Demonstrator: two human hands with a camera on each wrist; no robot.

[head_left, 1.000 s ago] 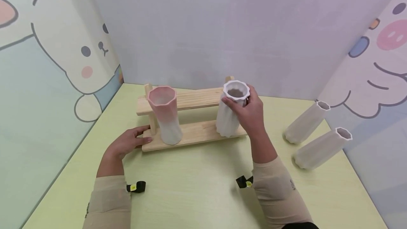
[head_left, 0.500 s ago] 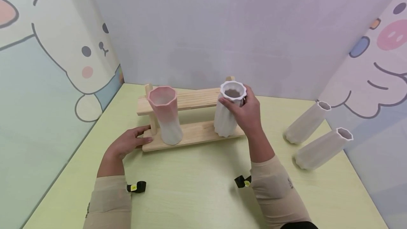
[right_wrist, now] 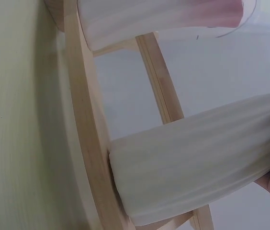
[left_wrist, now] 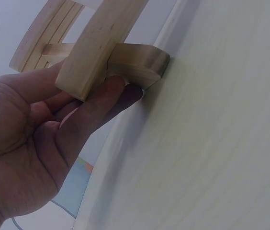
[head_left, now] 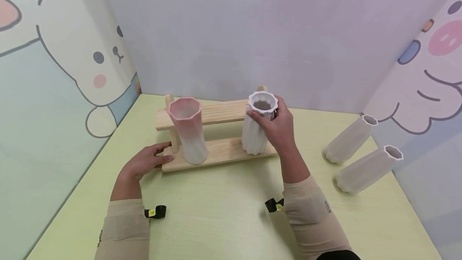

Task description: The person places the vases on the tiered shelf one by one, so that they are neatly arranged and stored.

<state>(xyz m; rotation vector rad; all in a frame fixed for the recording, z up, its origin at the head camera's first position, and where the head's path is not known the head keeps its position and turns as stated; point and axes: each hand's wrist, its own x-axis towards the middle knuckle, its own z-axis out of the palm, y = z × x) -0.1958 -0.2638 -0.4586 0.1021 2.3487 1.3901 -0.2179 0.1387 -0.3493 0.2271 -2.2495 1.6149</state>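
A two-tier wooden rack (head_left: 223,155) stands on the table, and my left hand (head_left: 143,163) grips the left end of its lower board. In the left wrist view, thumb and fingers (left_wrist: 94,103) lie around that board end. My right hand (head_left: 279,127) holds a white ribbed vase (head_left: 252,135) near its scalloped rim, thumb in front. The vase is upright at the right part of the lower board; in the right wrist view its base (right_wrist: 123,187) meets the board. A pink-and-white vase (head_left: 191,131) stands upright on the left part of that board.
Two more white vases (head_left: 350,139) (head_left: 368,169) stand on the table to the right of the rack. A grey-white wall (head_left: 231,43) is close behind the rack. Printed cartoon panels (head_left: 57,91) flank the table (head_left: 216,212).
My right hand has shifted the white vase a little to the left along the lower board. The left hand and the pink-and-white vase stay in place.
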